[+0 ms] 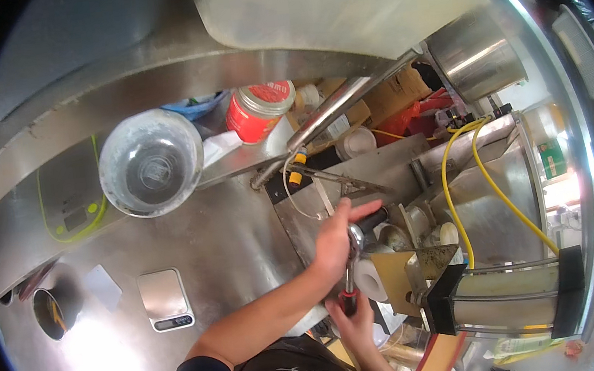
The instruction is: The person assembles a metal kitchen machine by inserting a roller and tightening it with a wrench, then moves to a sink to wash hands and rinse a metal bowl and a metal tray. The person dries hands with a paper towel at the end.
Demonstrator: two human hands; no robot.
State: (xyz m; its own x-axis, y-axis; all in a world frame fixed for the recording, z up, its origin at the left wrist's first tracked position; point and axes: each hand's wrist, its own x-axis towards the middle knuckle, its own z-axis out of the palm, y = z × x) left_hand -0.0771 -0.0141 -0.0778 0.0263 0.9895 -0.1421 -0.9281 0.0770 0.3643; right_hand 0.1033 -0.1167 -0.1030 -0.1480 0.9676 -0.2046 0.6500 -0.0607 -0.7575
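A ratchet wrench with a shiny round head and a red and black handle stands upright in the picture, beside a metal machine frame. My right hand is closed round its handle from below. Up at the head, my left hand grips the wrench, with two fingers stretching past it toward a black cylindrical part. What the wrench's head bears on is hidden by the hand. Just right of the wrench sit a white ring-shaped roller and a tan plate, both part of the machine's crowded inside.
Yellow air hoses loop above a pneumatic cylinder at right. On the steel counter lie a small scale and a dark cup. A clear bowl and red tin stand on the ledge behind.
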